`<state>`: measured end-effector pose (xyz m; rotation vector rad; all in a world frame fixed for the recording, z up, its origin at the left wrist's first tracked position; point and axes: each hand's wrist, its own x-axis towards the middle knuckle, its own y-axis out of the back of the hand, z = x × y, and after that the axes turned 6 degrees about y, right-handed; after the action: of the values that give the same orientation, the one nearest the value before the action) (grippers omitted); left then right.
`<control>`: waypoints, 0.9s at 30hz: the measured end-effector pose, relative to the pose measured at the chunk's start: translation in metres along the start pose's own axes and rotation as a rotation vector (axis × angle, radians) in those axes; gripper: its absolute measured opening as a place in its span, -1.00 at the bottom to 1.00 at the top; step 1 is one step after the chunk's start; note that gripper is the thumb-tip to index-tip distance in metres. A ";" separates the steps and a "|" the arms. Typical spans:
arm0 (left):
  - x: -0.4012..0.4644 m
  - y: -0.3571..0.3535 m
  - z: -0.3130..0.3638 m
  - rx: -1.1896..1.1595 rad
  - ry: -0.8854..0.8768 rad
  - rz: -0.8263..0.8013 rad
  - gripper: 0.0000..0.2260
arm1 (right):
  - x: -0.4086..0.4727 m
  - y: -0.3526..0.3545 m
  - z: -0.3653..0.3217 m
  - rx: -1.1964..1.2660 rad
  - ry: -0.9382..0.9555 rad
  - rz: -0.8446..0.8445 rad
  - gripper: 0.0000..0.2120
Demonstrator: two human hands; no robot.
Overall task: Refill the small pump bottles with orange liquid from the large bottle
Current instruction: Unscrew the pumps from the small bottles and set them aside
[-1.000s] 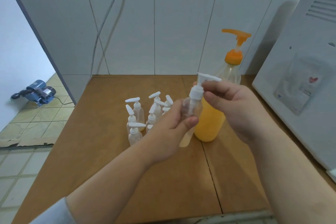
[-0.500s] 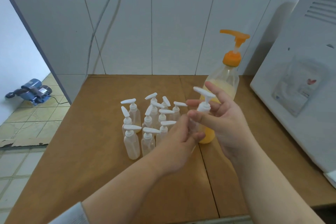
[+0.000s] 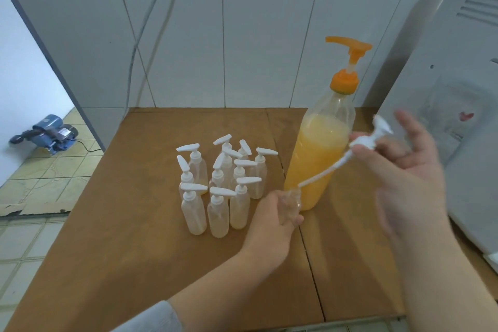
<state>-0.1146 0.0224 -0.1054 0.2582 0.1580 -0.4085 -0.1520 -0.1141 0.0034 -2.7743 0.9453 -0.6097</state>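
Brown tabletop (image 3: 134, 250): left hand (image 3: 272, 221) grips small clear bottle (image 3: 292, 201), right hand (image 3: 404, 170) pinches its white pump (image 3: 363, 141); no legible labels.

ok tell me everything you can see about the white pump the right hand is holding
The white pump is out of its bottle: a white plastic head with a flat spout, a ribbed collar, and a thin pale dip tube running down and left. The right hand pinches it at the collar, tilted, in the air in front of the large orange bottle. The tube's lower end sits at the mouth of the small clear bottle gripped by the left hand. Motion blur hides finer detail.
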 end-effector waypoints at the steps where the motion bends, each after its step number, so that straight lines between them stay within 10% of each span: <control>1: 0.003 -0.004 -0.008 0.016 0.020 0.015 -0.83 | 0.000 0.009 -0.001 0.012 0.024 0.043 -0.41; 12: 0.027 -0.018 -0.021 -0.038 0.168 0.148 -0.88 | -0.048 0.079 0.087 -0.179 -0.175 0.246 -0.55; 27: -0.038 0.003 -0.059 0.114 0.197 0.264 -0.30 | -0.078 0.069 0.152 -0.739 -0.270 -0.058 -0.51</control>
<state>-0.1536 0.0552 -0.1533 0.4268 0.2909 -0.1292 -0.1823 -0.1196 -0.1788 -3.3885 1.2137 0.1670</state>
